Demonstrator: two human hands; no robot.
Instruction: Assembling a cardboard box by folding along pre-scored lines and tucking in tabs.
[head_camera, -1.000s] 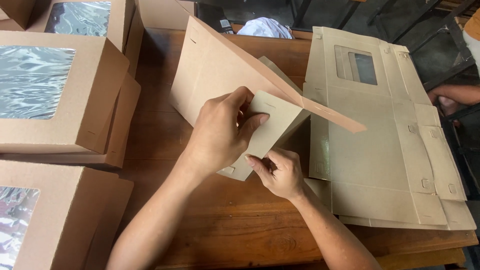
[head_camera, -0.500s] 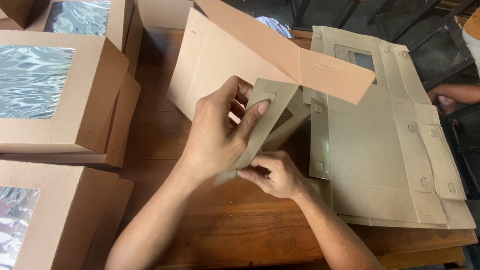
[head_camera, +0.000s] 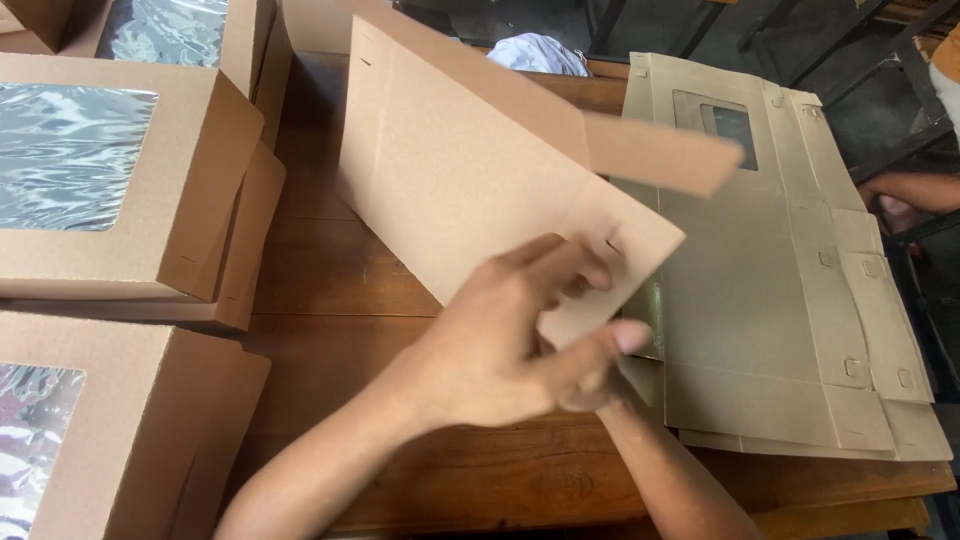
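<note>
**Side panel swung flat**

We see the brown box blank (head_camera: 470, 190) tilted above the wooden table (head_camera: 340, 290), its side panel now turned outward. Our left hand (head_camera: 500, 345) pinches its lower edge, now covering our right hand (head_camera: 598, 385), grip unclear.

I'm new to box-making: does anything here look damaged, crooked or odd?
Nothing stands out. The left hand grips a half-folded cardboard box; flat box blanks lie stacked neatly; finished window boxes look intact.
</note>
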